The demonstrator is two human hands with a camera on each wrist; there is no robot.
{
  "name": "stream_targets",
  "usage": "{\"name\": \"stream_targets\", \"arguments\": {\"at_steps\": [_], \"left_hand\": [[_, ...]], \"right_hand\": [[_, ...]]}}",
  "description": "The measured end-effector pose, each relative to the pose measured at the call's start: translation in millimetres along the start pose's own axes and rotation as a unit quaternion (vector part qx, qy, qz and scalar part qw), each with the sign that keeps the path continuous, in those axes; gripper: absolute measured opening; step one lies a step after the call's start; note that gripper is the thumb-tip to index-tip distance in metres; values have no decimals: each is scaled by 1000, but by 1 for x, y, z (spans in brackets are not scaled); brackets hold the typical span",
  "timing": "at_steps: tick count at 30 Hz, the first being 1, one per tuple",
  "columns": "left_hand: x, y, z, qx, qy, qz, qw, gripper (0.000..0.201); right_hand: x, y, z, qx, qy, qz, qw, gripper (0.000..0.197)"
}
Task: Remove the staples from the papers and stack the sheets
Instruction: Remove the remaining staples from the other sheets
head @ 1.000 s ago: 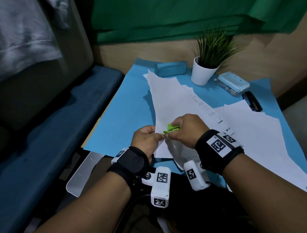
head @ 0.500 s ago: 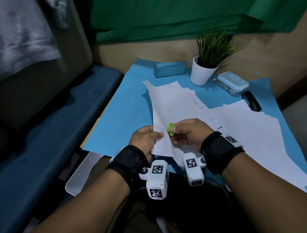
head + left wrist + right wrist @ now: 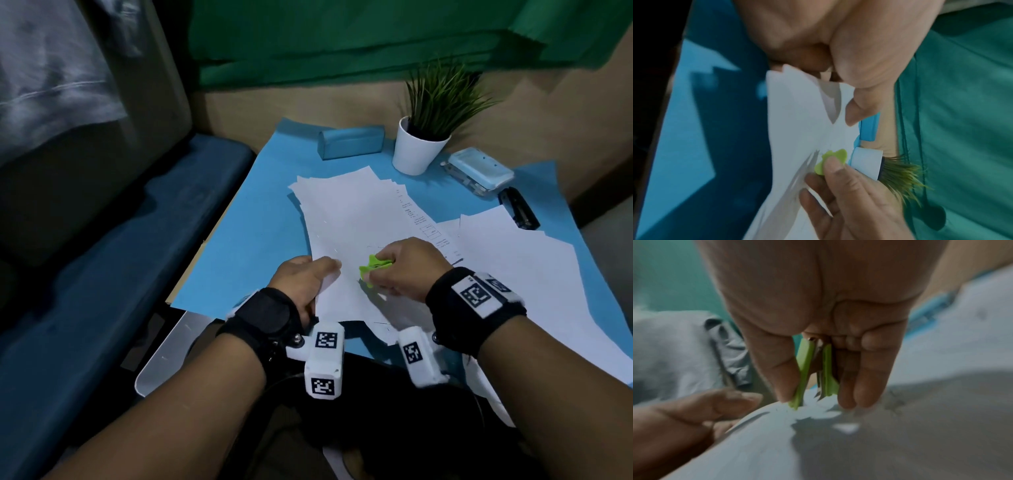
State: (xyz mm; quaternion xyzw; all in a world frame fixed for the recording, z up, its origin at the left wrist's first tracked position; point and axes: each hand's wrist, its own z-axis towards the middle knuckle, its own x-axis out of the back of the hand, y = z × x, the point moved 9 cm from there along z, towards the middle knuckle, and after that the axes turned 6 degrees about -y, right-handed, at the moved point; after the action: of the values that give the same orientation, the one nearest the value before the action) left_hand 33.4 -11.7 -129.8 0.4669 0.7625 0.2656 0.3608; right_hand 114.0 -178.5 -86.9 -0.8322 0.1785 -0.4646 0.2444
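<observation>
The right hand (image 3: 407,270) pinches the green remover (image 3: 375,266) over the papers (image 3: 356,219) on the surface while the left hand (image 3: 301,277) grips their near edge; staple-pulling seems underway, and next its claws must find a staple.

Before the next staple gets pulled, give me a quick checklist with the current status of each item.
1. Right hand grips the green staple remover: ok.
2. Left hand holds the paper bundle at its edge: ok.
3. Remover's metal claws at the paper, seen in the right wrist view: ok.
4. Claws hooked under a staple: cannot tell, too blurred.
5. Loose sheets lie right of the bundle for stacking: ok.
</observation>
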Motion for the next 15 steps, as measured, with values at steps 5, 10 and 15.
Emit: {"name": "stream_targets", "arguments": {"at_steps": [5,10,15], "left_hand": [[-1,3,11,-21,2,103,994,53],[2,3,9,-59,11,102,993,29],[2,-6,10,-45,-7,46,998,28]], "right_hand": [[5,-37,-10,91,34,-185,978,40],[-9,-44,-9,130,35,-195,971,37],[-16,-42,-9,127,45,-162,978,27]]}}
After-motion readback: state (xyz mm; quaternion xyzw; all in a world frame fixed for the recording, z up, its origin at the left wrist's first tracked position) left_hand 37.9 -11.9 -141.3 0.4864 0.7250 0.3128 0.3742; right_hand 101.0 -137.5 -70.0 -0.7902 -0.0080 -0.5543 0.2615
